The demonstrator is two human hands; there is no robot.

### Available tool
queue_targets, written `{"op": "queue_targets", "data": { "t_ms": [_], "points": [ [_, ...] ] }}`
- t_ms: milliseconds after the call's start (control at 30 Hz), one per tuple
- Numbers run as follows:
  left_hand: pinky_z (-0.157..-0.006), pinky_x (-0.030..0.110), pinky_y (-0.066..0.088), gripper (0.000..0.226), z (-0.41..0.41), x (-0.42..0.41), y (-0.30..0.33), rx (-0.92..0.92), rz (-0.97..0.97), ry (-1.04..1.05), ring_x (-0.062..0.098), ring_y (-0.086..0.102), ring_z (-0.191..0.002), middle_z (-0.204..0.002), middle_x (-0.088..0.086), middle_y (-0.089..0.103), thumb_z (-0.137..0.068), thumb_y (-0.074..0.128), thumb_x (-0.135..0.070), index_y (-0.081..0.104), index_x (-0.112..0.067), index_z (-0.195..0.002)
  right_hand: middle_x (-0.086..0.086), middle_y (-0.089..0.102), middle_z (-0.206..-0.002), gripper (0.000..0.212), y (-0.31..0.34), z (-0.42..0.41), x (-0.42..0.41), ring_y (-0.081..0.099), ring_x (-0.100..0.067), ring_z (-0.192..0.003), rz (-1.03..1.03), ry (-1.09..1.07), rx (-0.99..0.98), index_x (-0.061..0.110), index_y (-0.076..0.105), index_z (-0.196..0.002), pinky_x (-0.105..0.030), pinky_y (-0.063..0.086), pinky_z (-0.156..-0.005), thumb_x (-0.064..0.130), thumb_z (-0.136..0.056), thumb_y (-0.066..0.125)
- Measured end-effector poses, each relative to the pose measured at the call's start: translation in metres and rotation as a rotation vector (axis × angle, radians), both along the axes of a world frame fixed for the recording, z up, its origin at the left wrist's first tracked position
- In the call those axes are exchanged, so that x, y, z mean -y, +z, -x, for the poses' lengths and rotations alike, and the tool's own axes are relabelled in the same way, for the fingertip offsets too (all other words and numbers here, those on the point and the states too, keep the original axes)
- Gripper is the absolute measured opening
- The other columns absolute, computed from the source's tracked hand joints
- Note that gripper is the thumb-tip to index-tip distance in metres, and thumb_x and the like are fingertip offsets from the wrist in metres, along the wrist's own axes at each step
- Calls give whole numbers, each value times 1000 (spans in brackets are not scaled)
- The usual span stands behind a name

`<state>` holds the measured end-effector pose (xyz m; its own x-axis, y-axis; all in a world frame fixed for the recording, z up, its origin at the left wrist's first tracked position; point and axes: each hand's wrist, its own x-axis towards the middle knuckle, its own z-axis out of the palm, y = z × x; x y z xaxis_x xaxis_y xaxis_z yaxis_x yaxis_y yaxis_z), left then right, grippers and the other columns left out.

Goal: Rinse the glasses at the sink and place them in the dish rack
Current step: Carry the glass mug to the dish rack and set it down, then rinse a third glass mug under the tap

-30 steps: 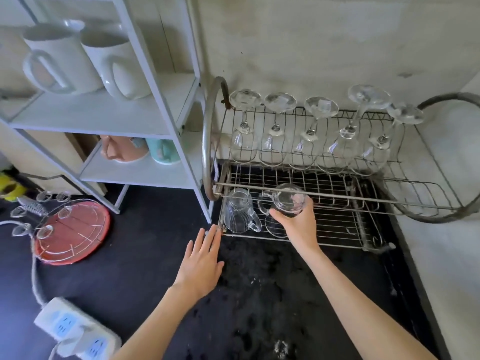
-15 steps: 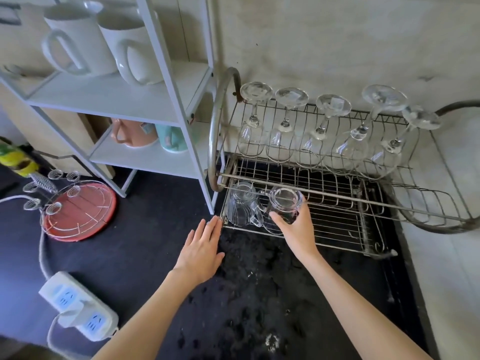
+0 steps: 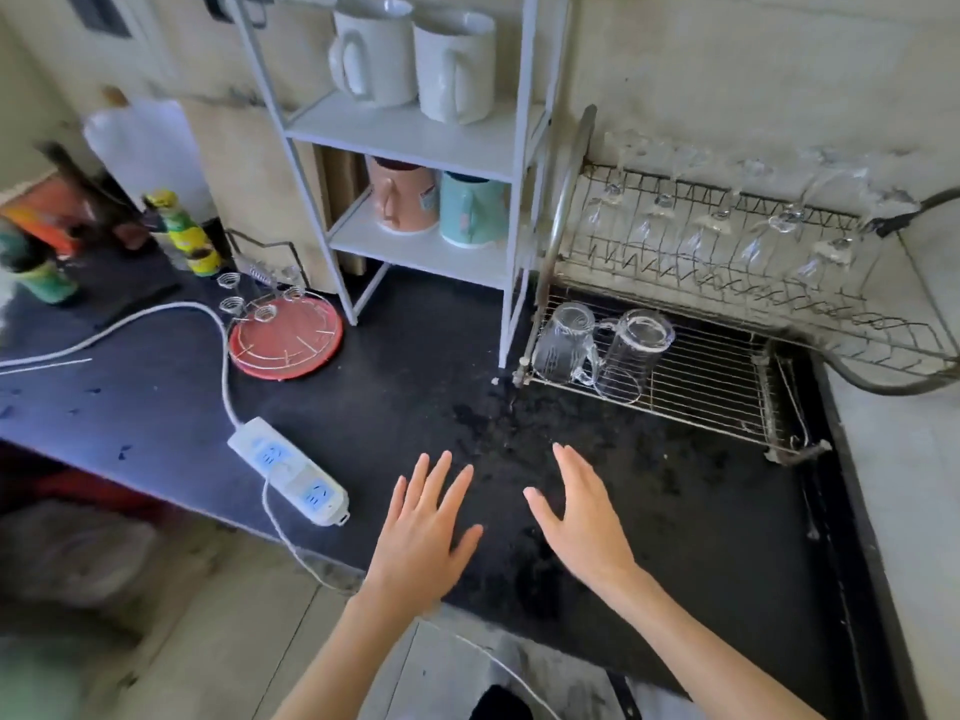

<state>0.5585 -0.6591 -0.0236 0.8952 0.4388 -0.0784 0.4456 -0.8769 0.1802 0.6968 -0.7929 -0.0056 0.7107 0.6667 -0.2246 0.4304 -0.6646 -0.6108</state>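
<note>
The black tabletop [image 3: 395, 387] carried everything, its wet patch spreading in front of the dish rack [image 3: 727, 356] at the right rear corner. In the rack's lower tray two glass mugs stood upside down at the left end: the left mug [image 3: 563, 343] and, touching it, the right mug [image 3: 636, 350]. A row of stemmed glasses [image 3: 727, 226] hung inverted along the upper tier, blurred in the head view. A white shelf unit [image 3: 415, 137] with mugs stood just left of the rack, and a power strip [image 3: 291, 470] lay near the tabletop's front edge.

A second earlier the right hand [image 3: 582, 522] had been setting the right mug into the tray; now it had let go and drawn back over the front of the tabletop, fingers spread and holding nothing. The left hand [image 3: 423, 532] hovered beside it, equally flat and empty. That glass appeared placed, so the person was probably free to fetch another; no sink showed here.
</note>
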Motion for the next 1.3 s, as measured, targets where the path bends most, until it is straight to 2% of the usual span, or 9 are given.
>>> {"op": "queue_targets", "data": {
  "t_ms": [200,300,400,567,700,800,900,1067,1300],
  "points": [
    [-90,54,46,60,153,11,1,49,27,155,39,47,-123,-135,12,51,-81,56,-48,44,-18,-132,3,15,-157,65,0,132,-15,10,-11,-145,3,321,136,20,14,-150,-29,10,-119,46,-96,39],
    [-91,54,44,58,230,9,12,27,40,298,39,47,-124,-136,10,51,-84,36,-50,42,-20,-133,5,14,-157,66,4,190,-34,10,-10,-145,-8,479,127,20,14,-150,-28,7,-119,49,-96,38],
    [-90,56,44,59,296,0,25,48,51,439,41,46,-124,-135,11,51,-83,35,-49,44,-17,-133,3,21,-155,74,13,244,-67,15,-13,-144,-74,595,134,19,19,-149,-30,13,-118,60,-89,31],
    [-95,56,41,61,390,-20,32,79,39,689,42,41,-128,-139,13,46,-83,37,-48,39,-18,-135,5,14,-157,64,30,329,-140,6,-10,-145,-155,838,166,23,16,-149,-24,1,-116,49,-96,39],
    [-96,54,40,60,435,-45,32,90,25,835,40,39,-130,-140,13,45,-85,36,-50,37,-19,-136,5,18,-157,65,37,375,-201,10,-10,-145,-216,956,185,23,19,-149,-32,8,-120,53,-94,38],
    [-98,53,37,59,460,-83,30,86,-19,908,39,38,-130,-141,12,45,-91,27,-54,38,-19,-136,5,20,-156,63,34,398,-254,12,-10,-145,-240,1021,192,22,21,-149,-25,2,-118,47,-95,43],
    [-100,53,33,60,478,-136,35,96,-37,977,39,37,-131,-142,11,43,-90,27,-56,41,-19,-136,4,22,-156,70,33,415,-316,13,-10,-145,-266,1078,217,22,22,-149,-23,-3,-115,59,-90,31],
    [-112,34,-4,76,489,-229,55,203,-84,1062,19,-12,-140,-154,-5,3,-80,9,-64,15,-29,-147,5,18,-157,65,49,429,-422,10,-11,-145,-291,1141,248,22,18,-150,-24,-3,-115,49,-95,39],
    [-108,33,-11,80,510,-324,54,178,-15,1093,17,-21,-136,-157,-2,3,-76,3,-66,10,-31,-147,5,15,-157,66,53,451,-526,9,-11,-145,-206,1175,287,24,15,-149,-25,-1,-115,52,-94,37]
  ]
}}
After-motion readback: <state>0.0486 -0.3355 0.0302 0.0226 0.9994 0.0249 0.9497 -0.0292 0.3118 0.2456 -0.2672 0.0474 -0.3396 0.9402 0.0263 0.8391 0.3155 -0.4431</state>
